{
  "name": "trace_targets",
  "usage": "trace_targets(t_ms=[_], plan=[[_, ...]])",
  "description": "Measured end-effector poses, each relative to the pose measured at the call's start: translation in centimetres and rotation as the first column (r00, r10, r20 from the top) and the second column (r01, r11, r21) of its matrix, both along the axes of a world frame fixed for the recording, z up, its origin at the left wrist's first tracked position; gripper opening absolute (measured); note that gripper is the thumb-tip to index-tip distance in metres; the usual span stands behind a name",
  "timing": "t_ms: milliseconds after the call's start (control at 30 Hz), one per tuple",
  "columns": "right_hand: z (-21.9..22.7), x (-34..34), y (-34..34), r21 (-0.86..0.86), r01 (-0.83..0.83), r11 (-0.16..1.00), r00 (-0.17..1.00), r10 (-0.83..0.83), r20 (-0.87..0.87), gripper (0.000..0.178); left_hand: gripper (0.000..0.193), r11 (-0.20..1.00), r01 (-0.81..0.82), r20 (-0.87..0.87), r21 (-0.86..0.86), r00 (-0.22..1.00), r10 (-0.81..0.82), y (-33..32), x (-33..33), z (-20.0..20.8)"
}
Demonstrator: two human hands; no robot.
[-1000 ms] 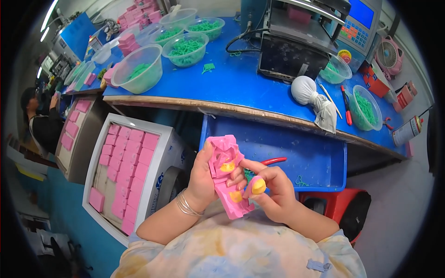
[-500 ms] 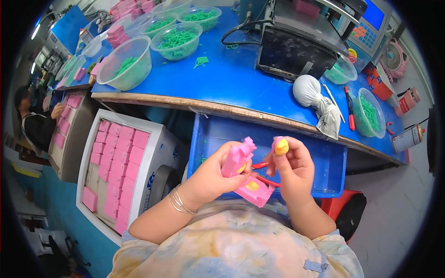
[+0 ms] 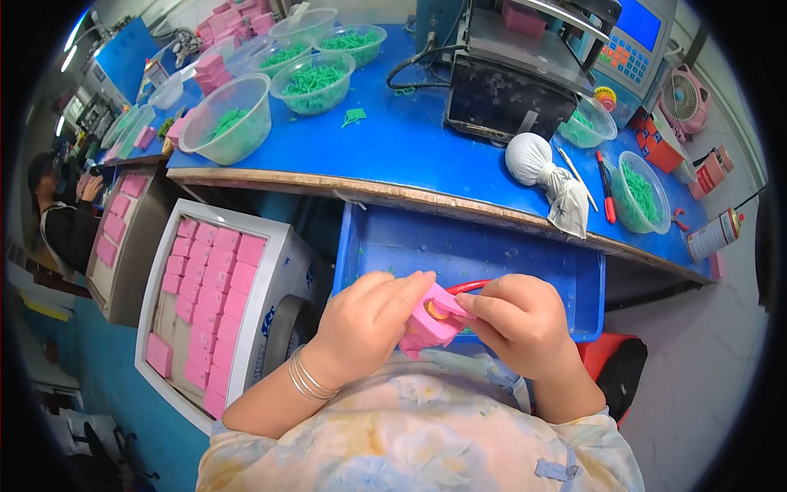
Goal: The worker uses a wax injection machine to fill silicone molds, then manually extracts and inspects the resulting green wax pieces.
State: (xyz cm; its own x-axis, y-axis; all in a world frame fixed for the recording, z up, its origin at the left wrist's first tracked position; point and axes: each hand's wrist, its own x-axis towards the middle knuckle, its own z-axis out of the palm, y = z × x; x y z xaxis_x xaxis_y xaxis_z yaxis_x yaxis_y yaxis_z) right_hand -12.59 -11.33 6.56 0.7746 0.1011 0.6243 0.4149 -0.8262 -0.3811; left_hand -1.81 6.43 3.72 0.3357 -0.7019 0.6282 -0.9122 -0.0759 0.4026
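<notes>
Both hands, the left hand (image 3: 369,316) and right hand (image 3: 516,320), have closed together on the pink mould (image 3: 430,316), where half a second ago the right held a yellow piece apart.

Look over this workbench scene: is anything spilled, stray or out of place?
Yes. A few green bits lie loose on the blue table, outside the clear bowls that hold the rest. Otherwise nothing stands out: both hands, left hand and right hand, grip the pink piece.
</notes>
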Motion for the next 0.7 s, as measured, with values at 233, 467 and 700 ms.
trace_targets(t_ms=[233,467,700], plan=[[-0.5,-0.1,0.6,-0.216,-0.031,0.976,0.987,-0.004,-0.163,0.013,0.039,0.978,0.086,0.079,0.188,0.992,-0.102,-0.3,0.7,0.1],[-0.8,1.0,1.0,-0.188,-0.003,0.982,0.992,-0.02,-0.123,0.019,0.037,0.957,0.204,-0.299,0.204,0.944,-0.138,-0.2,0.7,-0.3],[-2.4,1.2,1.4,-0.073,0.05,0.996,0.986,-0.061,-0.154,0.023,0.033,0.917,0.392,-0.594,0.07,0.755,-0.277,-0.1,-0.1,0.0]])
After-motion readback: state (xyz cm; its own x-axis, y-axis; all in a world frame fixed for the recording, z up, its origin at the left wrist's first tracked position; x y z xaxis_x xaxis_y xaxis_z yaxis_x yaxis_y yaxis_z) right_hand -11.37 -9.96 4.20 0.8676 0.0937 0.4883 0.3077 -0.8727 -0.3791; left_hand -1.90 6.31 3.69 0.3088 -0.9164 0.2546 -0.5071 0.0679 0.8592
